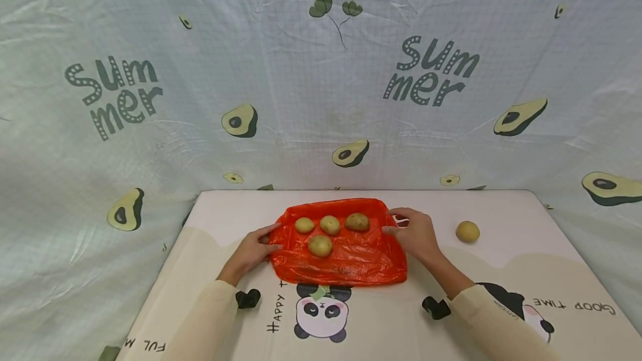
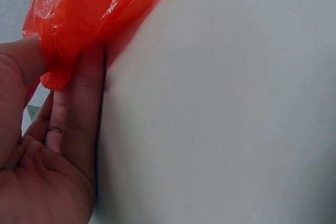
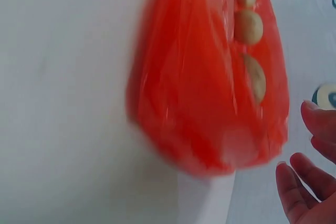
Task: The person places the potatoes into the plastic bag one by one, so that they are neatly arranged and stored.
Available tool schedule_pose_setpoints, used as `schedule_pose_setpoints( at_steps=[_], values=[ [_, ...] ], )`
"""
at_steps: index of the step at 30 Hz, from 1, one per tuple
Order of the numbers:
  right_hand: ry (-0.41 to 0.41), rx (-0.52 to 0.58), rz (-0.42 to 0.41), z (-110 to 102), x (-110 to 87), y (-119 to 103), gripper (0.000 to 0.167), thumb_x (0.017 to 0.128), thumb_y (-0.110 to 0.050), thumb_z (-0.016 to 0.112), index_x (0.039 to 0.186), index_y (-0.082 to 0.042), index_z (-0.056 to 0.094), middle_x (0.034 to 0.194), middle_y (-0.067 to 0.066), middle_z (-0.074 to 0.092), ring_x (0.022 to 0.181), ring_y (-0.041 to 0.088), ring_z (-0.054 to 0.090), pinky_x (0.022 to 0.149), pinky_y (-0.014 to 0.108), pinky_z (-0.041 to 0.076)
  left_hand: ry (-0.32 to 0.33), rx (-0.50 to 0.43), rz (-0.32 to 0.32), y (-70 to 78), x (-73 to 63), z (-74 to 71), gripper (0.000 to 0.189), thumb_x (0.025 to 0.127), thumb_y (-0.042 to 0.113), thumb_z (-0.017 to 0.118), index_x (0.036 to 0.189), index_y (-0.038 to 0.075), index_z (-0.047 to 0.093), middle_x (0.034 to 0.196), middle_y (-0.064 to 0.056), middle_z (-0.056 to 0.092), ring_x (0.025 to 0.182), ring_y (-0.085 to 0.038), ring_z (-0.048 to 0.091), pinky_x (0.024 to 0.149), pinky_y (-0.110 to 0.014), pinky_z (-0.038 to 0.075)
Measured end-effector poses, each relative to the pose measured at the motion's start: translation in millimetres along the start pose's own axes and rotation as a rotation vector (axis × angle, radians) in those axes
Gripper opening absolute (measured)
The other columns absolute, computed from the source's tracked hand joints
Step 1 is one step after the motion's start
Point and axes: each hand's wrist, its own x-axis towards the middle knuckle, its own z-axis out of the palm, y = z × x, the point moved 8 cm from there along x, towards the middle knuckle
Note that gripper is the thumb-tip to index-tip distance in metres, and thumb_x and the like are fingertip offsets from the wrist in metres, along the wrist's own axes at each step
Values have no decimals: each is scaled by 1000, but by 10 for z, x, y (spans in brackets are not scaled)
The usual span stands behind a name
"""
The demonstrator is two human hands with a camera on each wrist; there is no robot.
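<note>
A shallow tray covered in crinkled red plastic lies on the table in front of me. Several potatoes rest in it: three along the far part, such as the brownish potato at right, and one potato closer to me. My left hand pinches the tray's left end; the left wrist view shows red plastic between thumb and fingers. Beside the right end is my right hand, its fingers spread and loosely bent. In the right wrist view these fingers stand apart from the red plastic.
A single round yellowish potato lies on the table to the right of my right hand. The pale table cover bears panda prints and lettering. Behind the table hangs a curtain printed with avocados. Black wrist pieces sit at both sleeves.
</note>
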Motion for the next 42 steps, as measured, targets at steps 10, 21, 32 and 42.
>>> schedule_pose_setpoints(
  at_steps=[10,21,32,42],
  values=[
    [36,-50,62,-291,-24,351,41,93,-16,76,132,-4,70,135,29,66,116,46,67,85,48,65,-7,-6,-7,17,-3,5,62,97,10,70,156,17,50,149,-25,56,113,-29,66,92,-38,64],
    [119,-126,70,-634,-47,655,40,93,-18,76,128,0,71,128,31,68,110,47,68,74,42,64,4,9,-6,-3,-7,-13,62,98,10,69,156,18,51,150,-23,56,112,-27,65,93,-37,64],
    [215,-169,21,-923,-59,867,37,89,-13,78,121,4,73,97,28,77,98,46,68,67,35,50,10,20,-13,-5,-8,-20,61,98,11,70,156,18,50,152,-24,54,116,-29,65,95,-39,63],
    [244,-174,31,-1060,-101,1017,38,89,-14,77,121,5,72,116,35,72,110,55,63,91,66,51,9,11,-5,1,-3,-9,61,98,12,69,156,18,50,155,-23,52,119,-30,64,97,-39,63]
  ],
)
